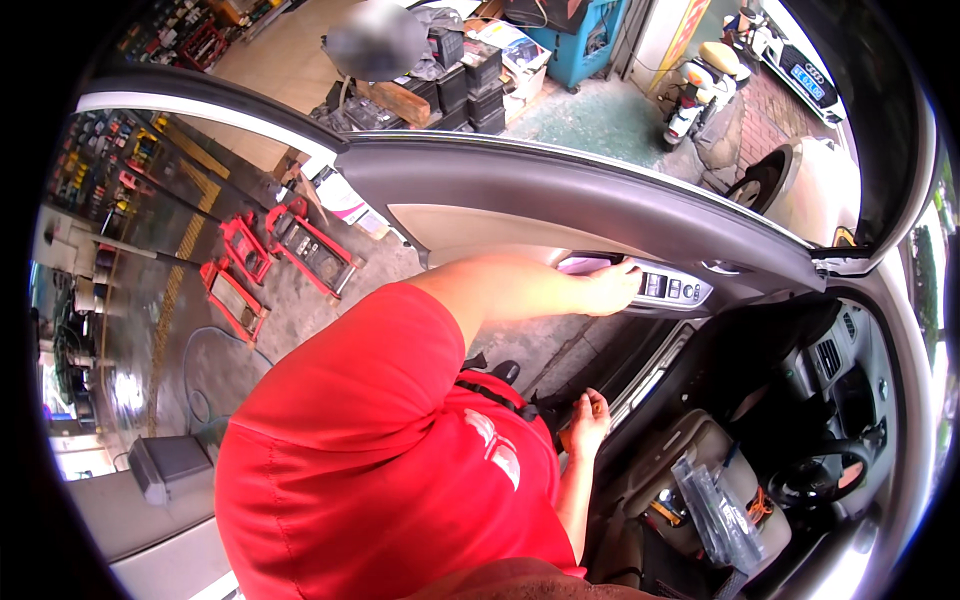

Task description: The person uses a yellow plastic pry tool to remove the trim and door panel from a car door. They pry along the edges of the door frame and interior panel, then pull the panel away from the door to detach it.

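Observation:
My left hand (612, 288) reaches across to the opened car door and its fingers curl over the near end of the window switch panel (668, 288), on the armrest. The panel carries dark window switches and a round knob; part of it is under my fingers. Lower down, beside the door sill, my right hand (588, 428) is raised with thumb and fingertips pinched together. Whatever sits in that pinch is too small to make out. The beige and grey door panel (490, 222) spans the space in front of me.
To the right, a car seat (655, 465) bears clear plastic packaging (715, 515) and orange-handled tools. A steering wheel (820, 475) lies beyond it. Red floor jacks (310, 250) stand on the floor at left. Past the door are stacked dark batteries (470, 85) and a scooter (700, 90).

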`<state>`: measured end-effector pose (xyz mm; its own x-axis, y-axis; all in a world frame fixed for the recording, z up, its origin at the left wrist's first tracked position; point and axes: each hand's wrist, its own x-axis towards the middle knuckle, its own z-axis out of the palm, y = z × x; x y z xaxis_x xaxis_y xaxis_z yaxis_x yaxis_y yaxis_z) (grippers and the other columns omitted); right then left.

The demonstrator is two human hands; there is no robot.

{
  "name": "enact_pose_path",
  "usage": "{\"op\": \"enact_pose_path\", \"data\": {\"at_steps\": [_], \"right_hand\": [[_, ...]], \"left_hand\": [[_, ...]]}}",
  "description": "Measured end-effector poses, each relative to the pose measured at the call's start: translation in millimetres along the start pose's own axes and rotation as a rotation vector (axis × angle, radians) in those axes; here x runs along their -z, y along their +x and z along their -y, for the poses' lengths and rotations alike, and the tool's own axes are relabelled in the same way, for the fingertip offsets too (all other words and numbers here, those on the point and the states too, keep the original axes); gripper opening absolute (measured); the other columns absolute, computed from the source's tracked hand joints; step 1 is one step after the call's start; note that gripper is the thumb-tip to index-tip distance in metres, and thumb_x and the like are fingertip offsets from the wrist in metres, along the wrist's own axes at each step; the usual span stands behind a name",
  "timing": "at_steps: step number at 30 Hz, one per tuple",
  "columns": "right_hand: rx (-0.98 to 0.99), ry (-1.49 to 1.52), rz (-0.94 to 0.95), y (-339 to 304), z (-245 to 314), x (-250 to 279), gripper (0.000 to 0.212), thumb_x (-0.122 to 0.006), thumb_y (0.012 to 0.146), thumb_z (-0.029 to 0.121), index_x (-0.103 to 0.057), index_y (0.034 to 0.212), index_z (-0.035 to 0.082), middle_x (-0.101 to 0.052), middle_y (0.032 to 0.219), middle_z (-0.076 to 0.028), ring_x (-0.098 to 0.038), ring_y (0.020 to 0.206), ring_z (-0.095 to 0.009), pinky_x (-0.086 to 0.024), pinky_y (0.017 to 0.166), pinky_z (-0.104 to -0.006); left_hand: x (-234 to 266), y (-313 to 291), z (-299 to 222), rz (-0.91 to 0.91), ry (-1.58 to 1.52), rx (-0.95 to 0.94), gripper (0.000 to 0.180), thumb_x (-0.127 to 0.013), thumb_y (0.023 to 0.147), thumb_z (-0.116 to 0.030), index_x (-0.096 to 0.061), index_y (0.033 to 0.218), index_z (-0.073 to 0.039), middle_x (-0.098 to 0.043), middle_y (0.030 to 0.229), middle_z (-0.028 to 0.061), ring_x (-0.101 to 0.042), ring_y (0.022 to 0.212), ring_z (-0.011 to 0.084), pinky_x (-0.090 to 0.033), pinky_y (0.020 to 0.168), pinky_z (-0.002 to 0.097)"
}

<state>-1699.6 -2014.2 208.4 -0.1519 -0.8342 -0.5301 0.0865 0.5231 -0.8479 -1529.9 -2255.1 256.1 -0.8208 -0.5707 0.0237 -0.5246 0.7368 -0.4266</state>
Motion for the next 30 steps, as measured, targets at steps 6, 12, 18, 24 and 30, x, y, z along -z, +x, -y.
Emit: {"op": "enact_pose_path", "data": {"at_steps": [6,12,18,24,30], "right_hand": [[0.044,-0.006,-0.036,3.4,-1.6,1.7,0.021,-0.063,0.099,0.006,-0.064,0.119,-0.003,-0.066,0.091,-0.004,-0.059,0.078,-0.011,-0.05,0.072,-0.0262],[0.165,-0.15,-0.082,-8.9,9.9,7.8,0.022,-0.065,0.098,0.01,-0.065,0.116,-0.003,-0.068,0.087,-0.005,-0.063,0.079,-0.012,-0.052,0.074,-0.027],[0.202,-0.158,-0.135,-21.4,10.9,4.4,0.023,-0.066,0.097,0.009,-0.065,0.116,-0.004,-0.069,0.083,-0.006,-0.063,0.076,-0.01,-0.052,0.069,-0.0271],[0.187,-0.159,-0.166,-16.9,-8.2,-0.7,0.026,-0.067,0.096,0.014,-0.066,0.116,-0.003,-0.071,0.086,-0.012,-0.065,0.077,-0.015,-0.053,0.072,-0.0314],[0.168,-0.2,-0.173,-10.4,-16.5,-2.7,0.032,-0.069,0.094,0.021,-0.066,0.117,-0.001,-0.074,0.099,-0.021,-0.072,0.093,-0.028,-0.055,0.084,-0.0384]], "left_hand": [[9.2,1.5,3.1,-0.044,-0.269,0.08,0.022,-0.063,0.08,-0.022,-0.077,0.084,-0.004,-0.065,0.093,0.015,-0.053,0.096,0.0282,-0.041,0.086,0.0404],[7.1,8.3,4.5,0.053,-0.1,0.089,0.038,-0.058,0.086,-0.017,-0.067,0.119,0.0,-0.066,0.119,0.0112,-0.057,0.112,0.0217,-0.041,0.096,0.0395],[4.0,7.7,5.1,0.114,-0.1,0.072,0.073,-0.079,0.074,-0.038,-0.06,0.136,-0.004,-0.055,0.144,0.0113,-0.047,0.131,0.0243,-0.034,0.108,0.0435],[13.2,7.0,8.4,0.147,-0.149,0.074,0.077,-0.08,0.077,-0.038,-0.055,0.14,-0.002,-0.053,0.146,0.0123,-0.045,0.135,0.0265,-0.034,0.11,0.0429],[23.1,10.5,7.6,0.185,-0.145,0.07,0.078,-0.081,0.078,-0.039,-0.053,0.141,-0.002,-0.052,0.148,0.0119,-0.046,0.134,0.0257,-0.036,0.109,0.0426]]}}
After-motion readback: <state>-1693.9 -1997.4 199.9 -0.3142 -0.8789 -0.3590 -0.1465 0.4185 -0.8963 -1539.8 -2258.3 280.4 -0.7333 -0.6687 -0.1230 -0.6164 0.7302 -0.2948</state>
